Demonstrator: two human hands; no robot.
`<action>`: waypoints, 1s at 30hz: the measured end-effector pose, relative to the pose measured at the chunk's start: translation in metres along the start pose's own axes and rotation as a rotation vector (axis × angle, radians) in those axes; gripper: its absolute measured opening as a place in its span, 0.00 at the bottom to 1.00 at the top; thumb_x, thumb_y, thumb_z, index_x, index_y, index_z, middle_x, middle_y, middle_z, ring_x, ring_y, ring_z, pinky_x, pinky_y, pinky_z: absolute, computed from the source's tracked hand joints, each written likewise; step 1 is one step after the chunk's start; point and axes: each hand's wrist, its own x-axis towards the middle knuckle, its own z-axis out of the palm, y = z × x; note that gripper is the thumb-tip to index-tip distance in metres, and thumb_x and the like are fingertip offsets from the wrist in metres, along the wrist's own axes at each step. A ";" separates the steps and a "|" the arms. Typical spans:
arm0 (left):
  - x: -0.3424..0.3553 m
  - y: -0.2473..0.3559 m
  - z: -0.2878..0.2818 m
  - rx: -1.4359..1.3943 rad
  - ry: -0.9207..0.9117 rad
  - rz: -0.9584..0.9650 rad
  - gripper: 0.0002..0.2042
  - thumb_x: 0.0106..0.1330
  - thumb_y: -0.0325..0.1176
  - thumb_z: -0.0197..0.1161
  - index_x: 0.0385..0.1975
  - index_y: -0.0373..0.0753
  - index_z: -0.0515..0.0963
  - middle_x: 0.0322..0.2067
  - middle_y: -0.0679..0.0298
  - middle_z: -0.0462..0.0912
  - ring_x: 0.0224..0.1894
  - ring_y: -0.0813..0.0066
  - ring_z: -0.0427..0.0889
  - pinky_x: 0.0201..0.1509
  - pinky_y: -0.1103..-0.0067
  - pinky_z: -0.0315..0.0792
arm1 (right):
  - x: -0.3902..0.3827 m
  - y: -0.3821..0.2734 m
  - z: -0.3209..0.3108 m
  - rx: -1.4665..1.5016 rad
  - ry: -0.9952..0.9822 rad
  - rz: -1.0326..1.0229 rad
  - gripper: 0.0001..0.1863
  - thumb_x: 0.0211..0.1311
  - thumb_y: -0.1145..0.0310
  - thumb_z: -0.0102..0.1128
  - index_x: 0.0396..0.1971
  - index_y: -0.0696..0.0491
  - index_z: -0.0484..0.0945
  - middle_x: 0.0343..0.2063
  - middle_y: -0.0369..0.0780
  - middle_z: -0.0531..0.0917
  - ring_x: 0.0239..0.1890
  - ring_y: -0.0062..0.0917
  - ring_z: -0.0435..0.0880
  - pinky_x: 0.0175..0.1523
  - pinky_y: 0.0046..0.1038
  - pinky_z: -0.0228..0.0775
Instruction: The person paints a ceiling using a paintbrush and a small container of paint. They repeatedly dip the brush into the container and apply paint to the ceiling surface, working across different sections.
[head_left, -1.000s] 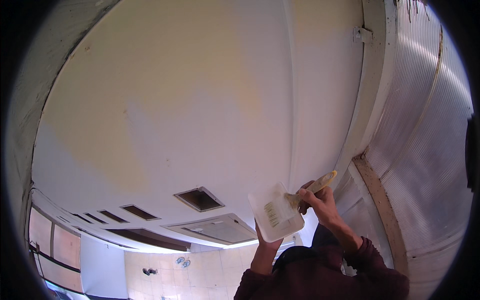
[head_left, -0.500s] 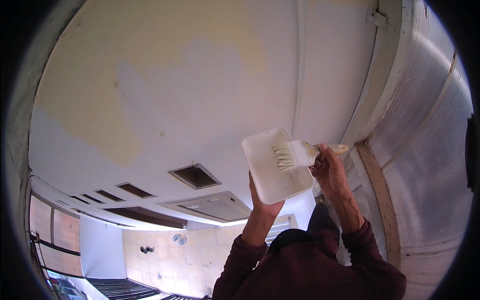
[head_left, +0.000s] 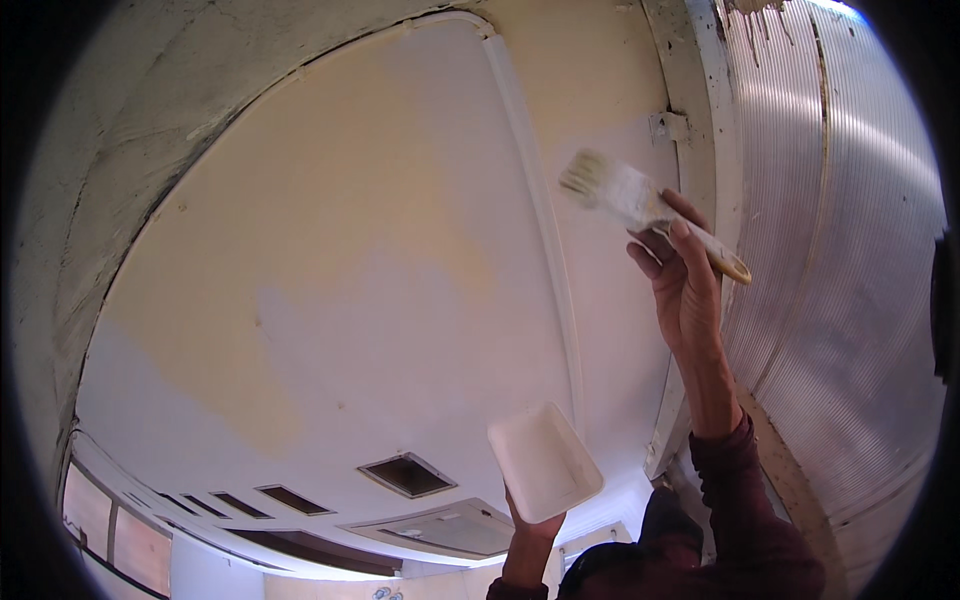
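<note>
Painting seems in hand: the right hand (head_left: 690, 275) grips the brush (head_left: 630, 195) right of the wall strip (head_left: 541, 200), the left hand (head_left: 533, 533) supports the tray (head_left: 545, 458) to its lower left — next stroke calls for bristles (head_left: 586, 176) laid flat.

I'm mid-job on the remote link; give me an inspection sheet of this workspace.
Surface: whitish wall with uneven yellowish areas.
Job's things: paintbrush, bristles up-left and blurred; white tray lower down, apart from it.
Clutter: two small bluish items at the lower edge, too small to name.
Hands: right hand grips the paintbrush; left hand holds the tray.
Cables: nothing seen for certain; a raised white strip runs along the wall.
Surroundings: ribbed translucent panel at right; dark framed opening low on the wall.
</note>
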 end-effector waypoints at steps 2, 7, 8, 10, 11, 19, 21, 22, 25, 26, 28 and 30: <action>-0.007 -0.003 0.007 0.024 -0.001 0.012 0.28 0.73 0.54 0.50 0.68 0.48 0.64 0.64 0.65 0.72 0.65 0.60 0.72 0.67 0.56 0.69 | 0.036 -0.003 0.022 -0.012 0.008 -0.182 0.25 0.68 0.66 0.62 0.59 0.63 0.69 0.49 0.49 0.80 0.48 0.33 0.86 0.52 0.32 0.84; -0.025 -0.012 0.008 0.229 0.004 0.137 0.28 0.73 0.55 0.50 0.69 0.48 0.63 0.63 0.65 0.72 0.65 0.60 0.72 0.67 0.54 0.68 | 0.103 0.003 0.064 -0.093 0.024 -0.484 0.22 0.65 0.68 0.67 0.53 0.66 0.74 0.44 0.49 0.83 0.43 0.34 0.89 0.48 0.29 0.85; -0.030 -0.012 0.000 0.234 -0.011 0.133 0.28 0.73 0.54 0.50 0.68 0.48 0.64 0.63 0.65 0.72 0.65 0.60 0.72 0.67 0.54 0.67 | 0.114 0.006 0.071 -0.113 0.019 -0.542 0.22 0.64 0.69 0.68 0.52 0.66 0.75 0.43 0.49 0.84 0.41 0.33 0.89 0.46 0.28 0.85; -0.035 -0.010 -0.028 0.129 -0.043 0.094 0.28 0.73 0.55 0.50 0.68 0.47 0.64 0.62 0.64 0.73 0.65 0.60 0.72 0.67 0.54 0.67 | 0.136 0.011 0.079 -0.104 0.002 -0.632 0.19 0.64 0.71 0.67 0.51 0.65 0.77 0.41 0.48 0.85 0.40 0.32 0.89 0.46 0.26 0.84; -0.039 -0.009 -0.042 0.076 -0.056 0.078 0.28 0.73 0.55 0.50 0.68 0.47 0.64 0.62 0.64 0.73 0.65 0.59 0.72 0.67 0.54 0.67 | 0.145 0.014 0.083 -0.097 -0.007 -0.674 0.18 0.64 0.72 0.67 0.50 0.65 0.77 0.40 0.47 0.85 0.39 0.31 0.89 0.45 0.25 0.84; -0.061 -0.009 -0.048 0.155 0.002 0.166 0.29 0.72 0.57 0.50 0.68 0.47 0.64 0.62 0.63 0.74 0.64 0.59 0.73 0.66 0.54 0.68 | 0.176 0.031 0.094 -0.164 0.002 -0.702 0.15 0.63 0.73 0.68 0.47 0.64 0.80 0.35 0.41 0.87 0.36 0.21 0.88 0.42 0.19 0.80; -0.061 -0.009 -0.047 0.169 0.007 0.171 0.29 0.73 0.57 0.49 0.68 0.47 0.64 0.62 0.63 0.74 0.64 0.58 0.73 0.66 0.54 0.68 | 0.182 0.030 0.092 -0.246 0.020 -0.746 0.14 0.62 0.74 0.68 0.46 0.62 0.81 0.33 0.39 0.88 0.34 0.19 0.87 0.41 0.18 0.79; -0.060 -0.009 -0.050 0.168 0.011 0.168 0.29 0.73 0.57 0.49 0.68 0.47 0.65 0.62 0.63 0.74 0.64 0.58 0.73 0.66 0.54 0.68 | 0.184 0.027 0.089 -0.294 0.040 -0.765 0.14 0.61 0.74 0.68 0.46 0.61 0.82 0.33 0.39 0.88 0.34 0.18 0.87 0.40 0.18 0.79; -0.057 -0.006 -0.063 0.047 0.014 0.111 0.29 0.73 0.56 0.49 0.67 0.46 0.65 0.61 0.63 0.74 0.64 0.58 0.73 0.66 0.53 0.68 | 0.187 0.024 0.074 -0.419 0.061 -0.799 0.12 0.61 0.74 0.68 0.45 0.60 0.83 0.31 0.38 0.88 0.33 0.17 0.86 0.39 0.18 0.79; -0.056 -0.005 -0.067 -0.013 0.013 0.083 0.28 0.73 0.56 0.48 0.67 0.46 0.65 0.61 0.63 0.74 0.64 0.58 0.74 0.66 0.53 0.68 | 0.188 0.023 0.069 -0.457 0.062 -0.806 0.12 0.61 0.74 0.68 0.45 0.59 0.83 0.31 0.38 0.88 0.33 0.17 0.87 0.38 0.18 0.79; -0.058 -0.008 -0.061 -0.001 0.024 0.091 0.28 0.74 0.56 0.48 0.67 0.47 0.65 0.61 0.63 0.75 0.63 0.58 0.74 0.66 0.54 0.68 | 0.186 0.022 0.069 -0.440 0.051 -0.836 0.13 0.61 0.74 0.69 0.45 0.60 0.83 0.31 0.39 0.88 0.33 0.17 0.87 0.38 0.18 0.80; -0.058 -0.010 -0.061 0.031 0.039 0.099 0.28 0.74 0.56 0.48 0.67 0.47 0.66 0.61 0.64 0.75 0.63 0.58 0.74 0.66 0.54 0.68 | 0.183 0.020 0.072 -0.383 0.037 -0.843 0.13 0.61 0.73 0.69 0.45 0.60 0.83 0.31 0.39 0.88 0.33 0.17 0.87 0.38 0.19 0.81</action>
